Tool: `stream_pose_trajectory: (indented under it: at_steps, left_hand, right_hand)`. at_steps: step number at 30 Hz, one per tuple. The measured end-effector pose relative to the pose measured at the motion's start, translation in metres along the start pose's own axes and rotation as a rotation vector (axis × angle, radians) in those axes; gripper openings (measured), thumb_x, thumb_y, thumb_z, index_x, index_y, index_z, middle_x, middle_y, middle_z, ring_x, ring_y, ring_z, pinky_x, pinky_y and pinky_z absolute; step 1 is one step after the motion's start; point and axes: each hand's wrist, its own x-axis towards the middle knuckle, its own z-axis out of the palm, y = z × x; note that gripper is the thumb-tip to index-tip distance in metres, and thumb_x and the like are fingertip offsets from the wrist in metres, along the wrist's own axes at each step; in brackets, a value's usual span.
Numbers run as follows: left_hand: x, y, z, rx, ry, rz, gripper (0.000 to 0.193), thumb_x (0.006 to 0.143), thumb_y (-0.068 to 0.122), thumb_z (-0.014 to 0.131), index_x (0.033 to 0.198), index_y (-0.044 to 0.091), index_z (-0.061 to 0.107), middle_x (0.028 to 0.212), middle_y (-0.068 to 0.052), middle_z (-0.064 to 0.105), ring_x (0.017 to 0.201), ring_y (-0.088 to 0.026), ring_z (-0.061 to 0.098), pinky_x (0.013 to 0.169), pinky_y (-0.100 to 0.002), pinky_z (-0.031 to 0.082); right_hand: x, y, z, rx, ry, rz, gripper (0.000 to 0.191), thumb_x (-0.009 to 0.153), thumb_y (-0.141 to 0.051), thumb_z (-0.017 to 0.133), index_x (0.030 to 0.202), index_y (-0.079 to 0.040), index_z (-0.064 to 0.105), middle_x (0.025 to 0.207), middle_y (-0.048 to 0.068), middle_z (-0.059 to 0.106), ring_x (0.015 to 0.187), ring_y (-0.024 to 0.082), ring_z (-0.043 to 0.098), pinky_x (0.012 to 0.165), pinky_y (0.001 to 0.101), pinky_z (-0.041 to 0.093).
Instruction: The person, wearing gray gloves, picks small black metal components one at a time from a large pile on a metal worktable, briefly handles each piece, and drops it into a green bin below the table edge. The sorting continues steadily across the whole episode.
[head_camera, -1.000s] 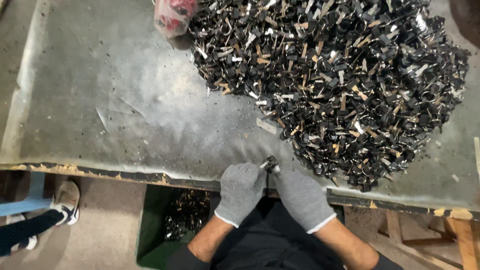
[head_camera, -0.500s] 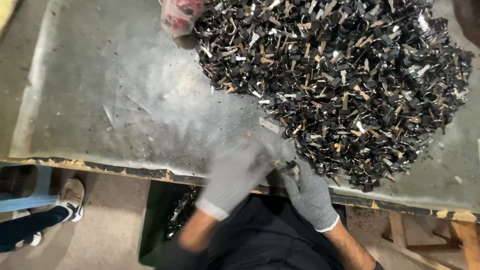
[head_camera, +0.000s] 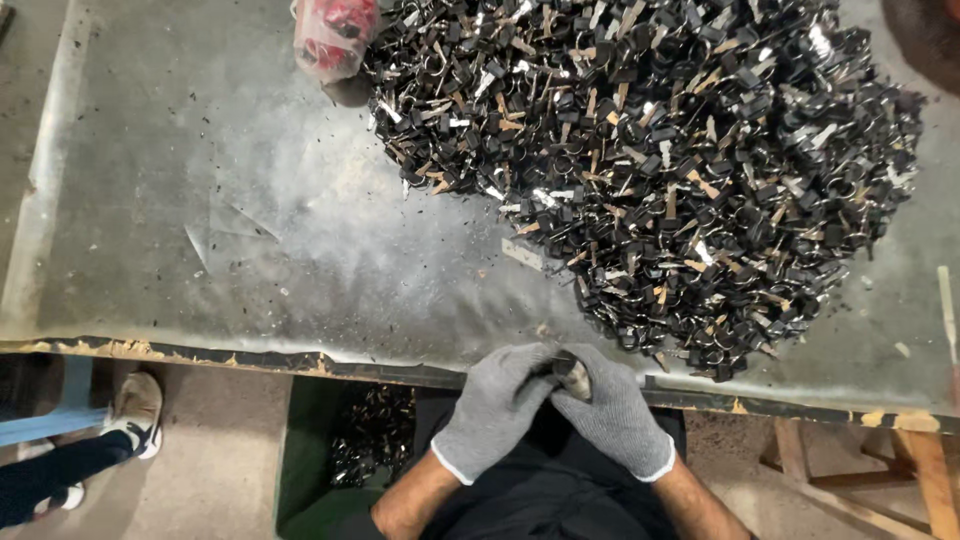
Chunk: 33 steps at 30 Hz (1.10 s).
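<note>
Both my hands wear grey knit gloves and meet at the near edge of the metal-topped table. My left hand and my right hand are closed together on one small dark metal part held between the fingertips. Just beyond them lies a large heap of black and silver metal clips, which covers the right half of the table. How the small part is shaped is hidden by my fingers.
A red bag in clear plastic stands at the heap's far left edge. A green bin with dark parts sits under the table by my knees. Another person's shoe and leg show at the lower left. A wooden frame stands lower right.
My left hand swung away in a blur half a second ago and has come back. Both hands are again joined on a small part at the table's edge.
</note>
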Motion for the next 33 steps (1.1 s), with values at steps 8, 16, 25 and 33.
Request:
stream_pose_trajectory:
  at_steps: [8,16,25,33]
  left_hand:
    - [0.021,-0.01,-0.016,0.518,-0.047,0.24,0.033,0.083,-0.002,0.067,0.115,0.003,0.065,0.096,-0.015,0.069,0.093,-0.033,0.068,0.082,-0.044,0.055]
    - [0.041,-0.023,-0.01,0.374,-0.01,-0.268,0.042,0.08,0.017,0.076,0.118,0.006,0.063,0.078,-0.009,0.069,0.072,-0.03,0.07,0.064,-0.044,0.054]
    - [0.032,-0.031,-0.013,0.482,-0.039,-0.033,0.017,0.082,0.015,0.071,0.098,0.009,0.071,0.09,-0.011,0.071,0.085,-0.033,0.07,0.073,-0.046,0.054]
    - [0.024,-0.037,-0.012,0.464,0.023,0.12,0.02,0.085,0.012,0.07,0.103,0.005,0.068,0.09,-0.013,0.067,0.087,-0.035,0.067,0.076,-0.048,0.052]
  right_hand:
    - [0.031,-0.012,-0.017,-0.07,-0.091,0.147,0.048,0.077,-0.018,0.081,0.121,-0.008,0.064,0.091,0.011,0.076,0.078,0.024,0.078,0.069,0.0369,0.063]
    - [0.023,-0.039,-0.004,-0.531,-0.234,0.328,0.056,0.095,-0.034,0.067,0.137,-0.003,0.046,0.081,0.017,0.071,0.071,0.033,0.074,0.064,0.0446,0.06]
    - [0.034,-0.017,0.021,-0.514,-0.248,0.116,0.029,0.099,-0.035,0.064,0.103,-0.006,0.063,0.083,0.019,0.071,0.078,0.038,0.071,0.069,0.0492,0.057]
    - [0.046,-0.036,-0.003,-0.443,-0.351,0.168,0.029,0.097,-0.028,0.058,0.111,-0.003,0.058,0.081,0.019,0.072,0.074,0.035,0.074,0.063,0.0462,0.06]
